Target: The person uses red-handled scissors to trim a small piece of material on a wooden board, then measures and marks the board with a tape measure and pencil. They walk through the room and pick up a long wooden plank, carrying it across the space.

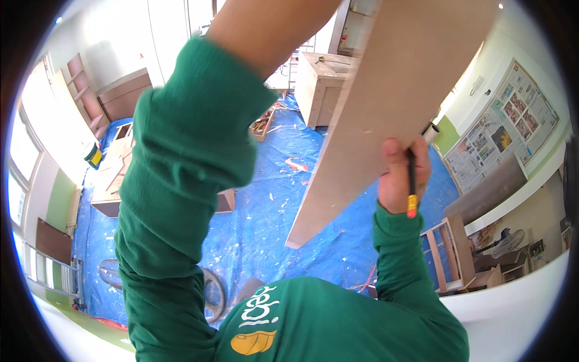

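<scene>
A long, pale wooden board [377, 108] slants from the top edge down toward the middle of the view, held up above the floor. Its lower right edge is gripped by my right hand [395, 181], with the thumb lying on its broad face. A black pencil [412, 175] with an orange and yellow end is tucked in the same hand, pointing down. My left arm, in a green sleeve, reaches up past the top edge. The left hand itself is out of view.
Blue sheeting [271, 211] spattered with debris covers the floor. A wooden cabinet [319, 90] stands ahead, and a low wooden box [111, 181] lies to the left. Newspaper sheets [503, 120] hang on the right wall. A fan [506, 241] and wooden frames stand at the right.
</scene>
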A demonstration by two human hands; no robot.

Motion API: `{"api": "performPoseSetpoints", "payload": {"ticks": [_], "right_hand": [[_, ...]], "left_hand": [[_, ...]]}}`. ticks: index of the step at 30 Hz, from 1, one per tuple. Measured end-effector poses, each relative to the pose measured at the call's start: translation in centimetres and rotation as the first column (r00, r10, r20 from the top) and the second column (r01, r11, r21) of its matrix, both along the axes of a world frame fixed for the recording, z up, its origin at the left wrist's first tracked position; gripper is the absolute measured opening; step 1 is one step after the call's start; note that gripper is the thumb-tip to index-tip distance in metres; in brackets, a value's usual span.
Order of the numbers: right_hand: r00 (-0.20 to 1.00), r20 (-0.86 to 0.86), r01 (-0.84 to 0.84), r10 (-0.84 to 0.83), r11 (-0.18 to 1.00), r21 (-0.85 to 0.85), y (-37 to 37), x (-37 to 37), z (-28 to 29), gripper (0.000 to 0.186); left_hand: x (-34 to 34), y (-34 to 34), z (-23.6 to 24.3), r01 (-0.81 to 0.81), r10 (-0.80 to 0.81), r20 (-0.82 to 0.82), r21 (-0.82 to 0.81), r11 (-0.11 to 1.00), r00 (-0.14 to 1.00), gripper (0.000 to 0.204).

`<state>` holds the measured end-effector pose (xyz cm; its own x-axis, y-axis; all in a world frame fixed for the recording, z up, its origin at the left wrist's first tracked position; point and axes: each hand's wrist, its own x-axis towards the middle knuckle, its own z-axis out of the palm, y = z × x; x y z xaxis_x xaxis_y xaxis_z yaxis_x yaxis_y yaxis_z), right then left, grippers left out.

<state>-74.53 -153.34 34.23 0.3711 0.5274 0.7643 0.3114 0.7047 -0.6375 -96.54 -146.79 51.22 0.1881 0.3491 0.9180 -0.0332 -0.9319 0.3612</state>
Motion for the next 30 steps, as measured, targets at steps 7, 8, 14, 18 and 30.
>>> {"api": "performPoseSetpoints", "payload": {"ticks": [7, 8, 14, 18, 30], "right_hand": [[0.923, -0.292, 0.312, -0.249, 0.93, 0.193, 9.6, 12.8, 0.3, 0.035], [0.899, -0.317, 0.373, -0.302, 0.908, 0.193, 11.0, 14.3, 0.3, 0.036], [0.702, -0.428, 0.672, -0.569, 0.728, 0.135, 17.4, 21.1, -0.6, 0.045], [0.639, -0.44, 0.729, -0.631, 0.679, 0.085, 22.0, 25.1, -2.0, 0.048], [0.802, -0.383, 0.528, -0.458, 0.844, 0.098, 34.3, 39.7, -4.0, 0.04]], "left_hand": [[-4.0, 11.3, -26.4, -0.076, -0.27, -0.472, -0.594, 0.801, 0.839, 0.037], [-4.2, 12.1, -33.0, -0.096, -0.416, -0.489, -0.728, 0.679, 0.767, 0.039], [-2.8, 16.5, -43.5, 0.213, -0.739, 0.221, -0.971, -0.108, 0.636, 0.048], [-1.9, 30.4, -32.8, 0.351, -0.893, 0.332, -0.91, -0.219, 0.304, 0.049], [21.1, 37.7, -12.1, 0.942, -0.896, 0.406, -0.191, -0.274, -0.178, 0.051]]}}
